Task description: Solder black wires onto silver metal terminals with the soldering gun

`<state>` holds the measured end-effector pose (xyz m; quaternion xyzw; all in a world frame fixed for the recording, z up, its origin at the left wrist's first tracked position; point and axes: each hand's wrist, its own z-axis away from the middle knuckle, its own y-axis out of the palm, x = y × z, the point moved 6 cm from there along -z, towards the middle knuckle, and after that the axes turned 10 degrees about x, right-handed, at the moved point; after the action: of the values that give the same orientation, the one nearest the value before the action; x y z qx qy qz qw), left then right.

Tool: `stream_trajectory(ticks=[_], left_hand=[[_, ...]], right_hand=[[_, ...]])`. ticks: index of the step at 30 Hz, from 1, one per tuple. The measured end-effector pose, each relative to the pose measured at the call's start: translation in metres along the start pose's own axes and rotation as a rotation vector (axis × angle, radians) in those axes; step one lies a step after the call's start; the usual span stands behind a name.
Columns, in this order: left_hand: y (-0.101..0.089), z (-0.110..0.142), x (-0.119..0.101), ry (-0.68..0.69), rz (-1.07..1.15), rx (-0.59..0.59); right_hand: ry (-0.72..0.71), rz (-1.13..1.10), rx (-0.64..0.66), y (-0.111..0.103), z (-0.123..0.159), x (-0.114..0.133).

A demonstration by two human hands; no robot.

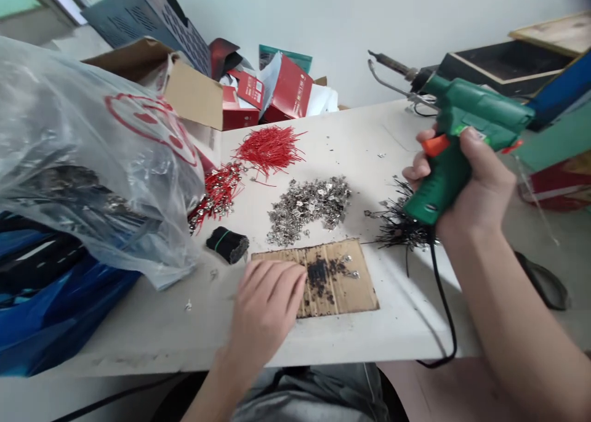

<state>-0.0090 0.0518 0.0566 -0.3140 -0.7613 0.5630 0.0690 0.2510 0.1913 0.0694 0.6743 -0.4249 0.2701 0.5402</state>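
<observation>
My right hand [475, 182] grips a green soldering gun [480, 111] with an orange trigger, raised over the right side of the table. Its dark tip and a thin bent metal feed tube point up and left. My left hand [270, 296] rests at the left part of a scorched cardboard piece [364, 286], fingers curled together and pointing down. Whatever its fingertips hold, if anything, is hidden. Two small metal terminals [353, 275] lie on the cardboard, right of the black burnt patch. Just beyond the cardboard is a heap of silvery metal terminals [309, 206].
A banded bundle of black wires [228, 244] lies left of the cardboard. Red wires [270, 150] are piled behind, black wires [397, 225] under the soldering gun. A plastic bag [92, 145] crowds the left. Red boxes [289, 89] stand at the back; the gun's cord [446, 305] hangs over the front edge.
</observation>
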Motion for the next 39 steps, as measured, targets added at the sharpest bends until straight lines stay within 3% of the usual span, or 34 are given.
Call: stream_trajectory(ticks=[3, 7, 20, 26, 30, 33, 34, 35, 37, 39], left_hand=[[0.026, -0.011, -0.016, 0.034, 0.103, 0.11], [0.042, -0.018, -0.021, 0.019, 0.201, 0.138], [0.043, -0.023, -0.022, -0.01, 0.346, 0.104], [0.044, -0.019, -0.021, -0.019, 0.339, 0.098], [0.041, -0.014, -0.02, -0.029, 0.345, 0.053], [0.038, -0.012, -0.019, -0.043, 0.326, 0.023], [0.037, -0.011, -0.018, -0.053, 0.32, 0.018], [0.037, -0.011, -0.017, -0.066, 0.316, 0.015], [0.037, -0.01, -0.015, -0.086, 0.319, 0.014], [0.039, -0.01, -0.013, -0.095, 0.334, 0.018]], right_hand=[[0.074, 0.046, 0.022, 0.004, 0.004, 0.002], [0.133, 0.122, 0.021, 0.006, 0.008, 0.006], [0.002, 0.012, 0.02, 0.0, -0.001, 0.0], [-0.064, 0.179, 0.07, 0.013, 0.012, 0.019], [-0.123, 0.395, 0.002, 0.032, 0.052, 0.051], [-0.036, 0.51, -0.108, 0.039, 0.104, 0.064], [0.067, 0.53, -0.149, 0.037, 0.124, 0.062], [0.167, 0.556, -0.315, 0.026, 0.148, 0.061], [0.419, 0.506, -0.465, 0.008, 0.197, 0.05], [0.553, 0.446, -0.619, -0.014, 0.242, 0.044]])
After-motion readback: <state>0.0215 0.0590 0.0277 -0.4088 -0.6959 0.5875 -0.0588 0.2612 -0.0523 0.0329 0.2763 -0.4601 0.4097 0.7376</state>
